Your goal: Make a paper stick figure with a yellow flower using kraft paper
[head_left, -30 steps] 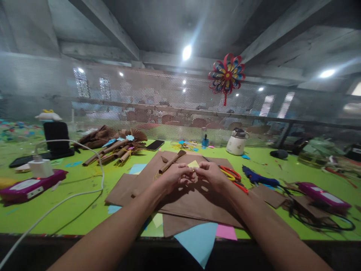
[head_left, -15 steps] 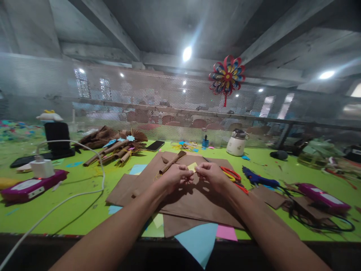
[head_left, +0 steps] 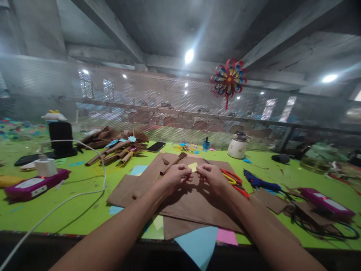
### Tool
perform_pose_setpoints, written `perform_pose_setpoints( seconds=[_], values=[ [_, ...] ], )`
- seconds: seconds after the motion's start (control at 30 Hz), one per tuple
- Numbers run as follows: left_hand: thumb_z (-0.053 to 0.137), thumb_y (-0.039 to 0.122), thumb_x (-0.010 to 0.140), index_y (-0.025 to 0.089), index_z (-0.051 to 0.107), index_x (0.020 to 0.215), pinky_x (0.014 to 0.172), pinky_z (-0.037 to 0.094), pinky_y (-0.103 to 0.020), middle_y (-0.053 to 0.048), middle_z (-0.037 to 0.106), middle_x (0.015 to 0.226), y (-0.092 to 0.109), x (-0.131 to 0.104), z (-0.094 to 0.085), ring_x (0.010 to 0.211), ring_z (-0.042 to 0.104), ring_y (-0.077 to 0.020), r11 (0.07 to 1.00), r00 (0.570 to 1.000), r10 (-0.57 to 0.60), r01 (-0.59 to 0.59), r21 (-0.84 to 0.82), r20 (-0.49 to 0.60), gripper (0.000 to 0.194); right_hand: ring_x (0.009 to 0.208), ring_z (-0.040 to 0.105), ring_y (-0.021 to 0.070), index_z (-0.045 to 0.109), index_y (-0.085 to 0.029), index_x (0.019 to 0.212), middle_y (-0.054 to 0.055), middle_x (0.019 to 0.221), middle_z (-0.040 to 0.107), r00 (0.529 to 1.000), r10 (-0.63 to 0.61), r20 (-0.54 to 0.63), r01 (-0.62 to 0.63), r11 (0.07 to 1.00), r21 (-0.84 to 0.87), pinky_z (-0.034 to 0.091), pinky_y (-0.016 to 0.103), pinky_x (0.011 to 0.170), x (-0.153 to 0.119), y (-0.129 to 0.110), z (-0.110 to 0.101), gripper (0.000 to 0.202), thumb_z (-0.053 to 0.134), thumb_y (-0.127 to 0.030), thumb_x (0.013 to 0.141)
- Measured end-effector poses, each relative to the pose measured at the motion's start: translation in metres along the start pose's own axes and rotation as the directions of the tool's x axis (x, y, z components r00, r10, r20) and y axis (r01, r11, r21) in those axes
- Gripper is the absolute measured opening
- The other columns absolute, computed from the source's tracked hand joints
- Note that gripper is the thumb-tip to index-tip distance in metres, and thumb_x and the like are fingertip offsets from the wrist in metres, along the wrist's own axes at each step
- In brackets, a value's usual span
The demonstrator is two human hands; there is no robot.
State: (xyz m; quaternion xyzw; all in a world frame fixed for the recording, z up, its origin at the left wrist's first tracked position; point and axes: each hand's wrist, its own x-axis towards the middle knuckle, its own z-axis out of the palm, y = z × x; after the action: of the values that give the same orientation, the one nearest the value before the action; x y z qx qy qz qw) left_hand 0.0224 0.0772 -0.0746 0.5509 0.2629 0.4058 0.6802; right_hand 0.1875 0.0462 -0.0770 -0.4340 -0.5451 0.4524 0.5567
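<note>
A small piece of yellow paper (head_left: 193, 166) is held between my two hands, above the brown paper sheets (head_left: 194, 205). My left hand (head_left: 180, 177) pinches its left side with thumb and finger. At the right edge, my right hand (head_left: 210, 175) grips it in the same way. Just behind my left hand lies a rolled brown paper tube (head_left: 172, 164). Scissors with red and yellow handles (head_left: 234, 180) rest to the right of my right hand.
A blue glue gun (head_left: 261, 180) and a purple power strip (head_left: 327, 203) lie right. Left are a pile of brown paper rolls (head_left: 115, 152), another power strip (head_left: 36, 184) and a white cable (head_left: 104, 165). A white bottle (head_left: 237, 146) stands behind; blue paper (head_left: 197, 242) overhangs the front edge.
Both hands keep hold of the yellow paper in nearly the same place. The whole view has shifted slightly, so things appear a little lower and to the right.
</note>
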Motion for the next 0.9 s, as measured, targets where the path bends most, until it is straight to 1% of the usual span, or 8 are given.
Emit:
perform_pose_setpoints(
  seconds=[0.1, 0.2, 0.27, 0.37, 0.47, 0.63, 0.8, 0.9],
  values=[
    [0.067, 0.020, 0.070, 0.015, 0.050, 0.067, 0.050, 0.032, -0.020, -0.003, 0.059, 0.062, 0.0010, 0.0020, -0.0033, 0.055, 0.054, -0.0089, 0.999, 1.000, 0.001, 0.000, 0.032, -0.018, 0.018, 0.044, 0.044, 0.0068, 0.060, -0.014, 0.063, -0.002, 0.054, 0.054, 1.000, -0.007, 0.009, 0.006, 0.999, 0.044, 0.036, 0.022, 0.046, 0.0023, 0.0005, -0.0037, 0.042, 0.076, -0.053, 0.060],
    [0.068, 0.020, 0.070, 0.014, 0.053, 0.069, 0.052, 0.034, -0.020, -0.004, 0.060, 0.063, 0.0040, 0.0013, -0.0047, 0.057, 0.055, -0.0102, 0.999, 1.000, -0.010, 0.009, 0.033, 0.020, 0.016, 0.047, 0.045, 0.0074, 0.060, -0.013, 0.064, -0.002, 0.055, 0.054, 0.999, -0.015, -0.034, 0.017, 0.998, 0.067, 0.036, 0.022, 0.047, 0.0034, -0.0005, -0.0059, 0.045, 0.075, -0.055, 0.060],
    [0.068, 0.020, 0.068, 0.014, 0.054, 0.068, 0.053, 0.034, -0.021, -0.003, 0.059, 0.062, 0.0061, -0.0006, -0.0041, 0.056, 0.054, -0.0101, 0.999, 0.999, -0.016, 0.014, 0.029, 0.045, 0.015, 0.048, 0.046, 0.0079, 0.059, -0.014, 0.065, -0.001, 0.056, 0.054, 0.999, -0.010, -0.032, 0.013, 0.997, 0.074, 0.037, 0.023, 0.049, 0.0030, -0.0019, -0.0051, 0.046, 0.072, -0.058, 0.064],
    [0.068, 0.017, 0.066, 0.014, 0.055, 0.065, 0.055, 0.037, -0.022, -0.002, 0.057, 0.060, 0.0082, -0.0038, -0.0020, 0.055, 0.053, -0.0101, 0.999, 0.998, -0.035, 0.034, 0.021, 0.060, 0.014, 0.048, 0.046, 0.0081, 0.058, -0.014, 0.063, -0.001, 0.058, 0.055, 1.000, -0.022, 0.013, 0.021, 0.999, 0.046, 0.038, 0.024, 0.050, 0.0013, -0.0038, -0.0027, 0.045, 0.070, -0.058, 0.066],
    [0.067, 0.017, 0.065, 0.015, 0.054, 0.063, 0.056, 0.037, -0.023, -0.002, 0.056, 0.059, 0.0082, -0.0043, -0.0013, 0.056, 0.052, -0.0100, 0.998, 0.996, -0.056, 0.055, 0.015, 0.067, 0.013, 0.047, 0.046, 0.0081, 0.058, -0.015, 0.060, -0.002, 0.055, 0.054, 0.998, -0.046, 0.040, 0.047, 0.999, -0.018, 0.037, 0.025, 0.050, -0.0003, -0.0047, -0.0021, 0.041, 0.075, -0.052, 0.063],
    [0.068, 0.022, 0.066, 0.015, 0.056, 0.065, 0.055, 0.038, -0.022, -0.002, 0.056, 0.060, 0.0038, 0.0016, -0.0048, 0.056, 0.053, -0.0107, 1.000, 0.995, -0.003, 0.004, -0.006, 0.096, 0.015, 0.045, 0.045, 0.0087, 0.057, -0.015, 0.059, -0.003, 0.051, 0.053, 0.999, -0.037, 0.038, 0.039, 0.998, -0.054, 0.036, 0.025, 0.049, -0.0013, -0.0052, -0.0035, 0.039, 0.075, -0.050, 0.061],
    [0.072, 0.024, 0.065, 0.014, 0.056, 0.068, 0.053, 0.037, -0.021, -0.002, 0.056, 0.060, 0.0021, 0.0039, -0.0064, 0.056, 0.054, -0.0103, 1.000, 0.999, 0.004, -0.005, 0.020, 0.039, 0.019, 0.045, 0.046, 0.0090, 0.058, -0.015, 0.061, -0.002, 0.053, 0.055, 0.999, -0.025, 0.021, 0.026, 0.998, -0.054, 0.037, 0.025, 0.049, 0.0004, -0.0025, -0.0022, 0.037, 0.075, -0.049, 0.061],
    [0.072, 0.028, 0.068, 0.014, 0.055, 0.069, 0.050, 0.035, -0.021, -0.004, 0.058, 0.061, 0.0038, 0.0028, -0.0062, 0.053, 0.053, -0.0093, 0.998, 1.000, -0.019, 0.019, 0.059, 0.002, 0.022, 0.046, 0.046, 0.0089, 0.058, -0.016, 0.063, -0.002, 0.055, 0.055, 0.997, -0.070, 0.037, 0.072, 0.996, -0.052, 0.037, 0.025, 0.049, 0.0018, -0.0018, -0.0034, 0.034, 0.072, -0.047, 0.066]
  ],
)
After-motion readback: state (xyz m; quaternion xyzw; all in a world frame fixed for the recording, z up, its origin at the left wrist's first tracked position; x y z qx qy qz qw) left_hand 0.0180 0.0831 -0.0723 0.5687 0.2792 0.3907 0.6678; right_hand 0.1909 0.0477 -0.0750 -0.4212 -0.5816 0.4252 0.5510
